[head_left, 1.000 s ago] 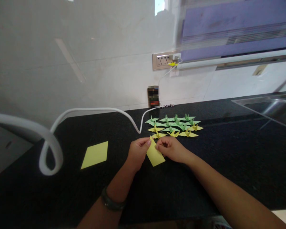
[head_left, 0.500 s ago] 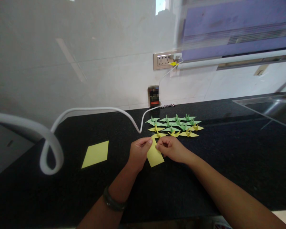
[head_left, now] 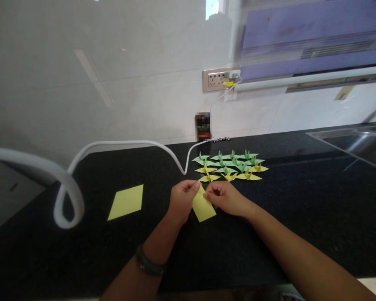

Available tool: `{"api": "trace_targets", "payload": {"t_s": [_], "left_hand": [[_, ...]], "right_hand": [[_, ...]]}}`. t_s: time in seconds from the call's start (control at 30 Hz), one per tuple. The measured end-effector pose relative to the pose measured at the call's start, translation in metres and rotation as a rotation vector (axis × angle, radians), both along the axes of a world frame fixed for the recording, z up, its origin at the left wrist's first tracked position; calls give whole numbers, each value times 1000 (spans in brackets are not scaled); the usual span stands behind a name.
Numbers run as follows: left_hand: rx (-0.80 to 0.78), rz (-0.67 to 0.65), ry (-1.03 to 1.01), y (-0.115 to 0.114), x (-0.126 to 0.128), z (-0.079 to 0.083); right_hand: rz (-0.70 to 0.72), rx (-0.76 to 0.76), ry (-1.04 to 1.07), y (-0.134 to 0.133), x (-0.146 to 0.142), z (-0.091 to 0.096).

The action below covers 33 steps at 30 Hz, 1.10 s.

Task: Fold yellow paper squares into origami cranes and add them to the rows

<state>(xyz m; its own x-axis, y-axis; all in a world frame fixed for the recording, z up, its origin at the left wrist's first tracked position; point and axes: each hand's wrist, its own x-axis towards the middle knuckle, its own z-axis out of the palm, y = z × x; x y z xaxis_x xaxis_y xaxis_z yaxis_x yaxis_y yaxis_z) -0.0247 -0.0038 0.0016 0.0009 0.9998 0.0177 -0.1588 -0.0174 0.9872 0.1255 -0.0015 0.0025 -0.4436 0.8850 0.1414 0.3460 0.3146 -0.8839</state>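
Observation:
Between my two hands is a sheet of yellow origami paper point(head_left: 203, 207), tilted above the dark counter. My left hand point(head_left: 182, 200) pinches its upper left edge between thumb and fingers. With curled fingers, my right hand point(head_left: 227, 197) grips the upper right edge. Just beyond my hands stand several folded paper cranes: green ones point(head_left: 233, 161) in the back rows and yellow ones point(head_left: 249, 176) nearer me. Another flat yellow paper sheet point(head_left: 127, 202) lies on the counter to the left of my left hand.
A thick white cable point(head_left: 122, 143) loops across the left side and runs toward a phone-like, blurred-out object point(head_left: 203, 126) leaning on the wall. Above it is a wall socket point(head_left: 214, 80) with a plug in it. A metal sink point(head_left: 360, 144) is set into the black counter point(head_left: 301, 200) at the right.
The held yellow paper's lower corner has dropped slightly. Both hands keep their grip in nearly the same place.

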Motion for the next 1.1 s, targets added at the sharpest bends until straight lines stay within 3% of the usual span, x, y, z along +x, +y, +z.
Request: {"api": "trace_targets", "payload": {"t_s": [0.27,0.47,0.57,0.73,0.93,1.1], "left_hand": [[5,52,77,-3,3,5],[-22,69,4,-2,1,7],[-64,24,-45,-1,0,10],[-94,-146,6,1,-2,8],[-22,-87,118,3,-9,4],[16,-168,263,2,-11,11]], "right_hand": [[-5,25,-19,-1,-3,0],[14,-13,33,-4,-4,3],[-35,-58,119,-1,-4,4],[-264,-68,329,7,-1,4],[-178,-131,383,6,-2,9],[-181,-182,476,7,-2,8]]}}
